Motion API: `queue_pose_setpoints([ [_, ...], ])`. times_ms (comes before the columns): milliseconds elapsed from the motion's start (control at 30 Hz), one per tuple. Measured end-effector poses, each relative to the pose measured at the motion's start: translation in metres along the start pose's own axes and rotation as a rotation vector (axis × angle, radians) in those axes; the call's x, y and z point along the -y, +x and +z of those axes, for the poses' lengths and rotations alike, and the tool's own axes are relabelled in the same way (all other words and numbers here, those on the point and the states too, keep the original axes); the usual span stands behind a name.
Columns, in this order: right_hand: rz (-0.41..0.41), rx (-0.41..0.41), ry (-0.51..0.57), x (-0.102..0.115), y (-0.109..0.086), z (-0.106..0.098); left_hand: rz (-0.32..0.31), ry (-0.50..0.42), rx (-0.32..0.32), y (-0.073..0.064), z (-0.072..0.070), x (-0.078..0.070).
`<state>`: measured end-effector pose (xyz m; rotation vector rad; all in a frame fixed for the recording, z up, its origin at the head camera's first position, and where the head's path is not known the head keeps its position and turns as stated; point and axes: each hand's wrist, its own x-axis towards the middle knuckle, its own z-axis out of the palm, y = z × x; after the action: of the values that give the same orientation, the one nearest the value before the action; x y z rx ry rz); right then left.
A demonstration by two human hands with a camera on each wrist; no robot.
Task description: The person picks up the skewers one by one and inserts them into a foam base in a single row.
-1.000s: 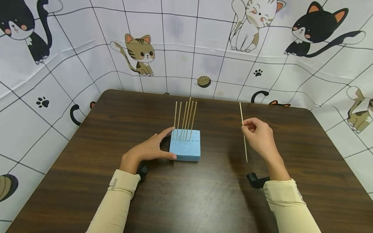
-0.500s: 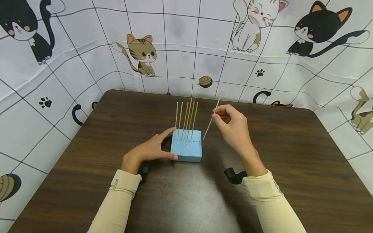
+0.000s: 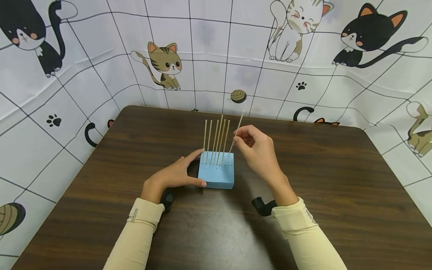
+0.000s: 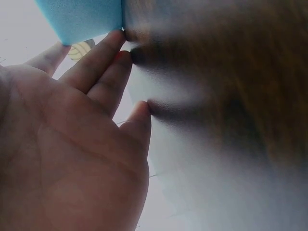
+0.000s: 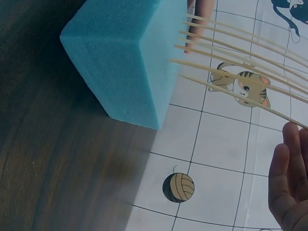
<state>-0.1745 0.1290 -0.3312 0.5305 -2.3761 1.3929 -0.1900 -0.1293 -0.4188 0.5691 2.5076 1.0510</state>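
Note:
A light-blue foam block [image 3: 216, 176] sits on the table, with several thin wooden skewers [image 3: 205, 131] standing in a row along its top. My left hand [image 3: 170, 174] holds the block at its left side, thumb at the front and index finger at the back corner. In the left wrist view, extended fingers [image 4: 94, 62] touch the block's side. Between thumb and fingertips, my right hand [image 3: 260, 152] pinches another wooden skewer [image 3: 240, 122]. It leans to the right, its lower end meeting the block's top at the right of the row.
The dark wooden table [image 3: 135, 131] spreads around the block. Behind it hangs a white grid curtain [image 3: 209, 45] printed with cats. A black wrist device [image 3: 263, 206] hangs at my right wrist, and another [image 3: 167, 198] sits by the left.
My right hand has carried the skewer leftward from beside the block to its top, where the lower end now meets the foam. The left hand has stayed on the block.

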Motion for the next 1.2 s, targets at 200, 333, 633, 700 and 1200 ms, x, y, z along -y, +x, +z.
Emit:
queue_pose_setpoints([
  [200,-0.002,0.013,-0.018,-0.001,-0.001,0.003,0.005,-0.004,-0.004,-0.001,0.000,0.000],
  [333,-0.002,0.015,-0.031,-0.002,-0.002,0.005,0.010,-0.006,-0.006,-0.001,0.001,0.001],
  [633,0.008,0.028,-0.057,-0.006,-0.004,0.010,0.007,-0.010,-0.012,-0.001,0.001,0.002],
  [700,0.015,0.033,-0.063,-0.007,-0.005,0.011,0.006,-0.013,-0.011,-0.001,0.001,0.002],
  [1200,0.037,0.066,-0.070,-0.015,-0.009,0.018,0.004,-0.003,-0.011,0.000,0.000,0.001],
])
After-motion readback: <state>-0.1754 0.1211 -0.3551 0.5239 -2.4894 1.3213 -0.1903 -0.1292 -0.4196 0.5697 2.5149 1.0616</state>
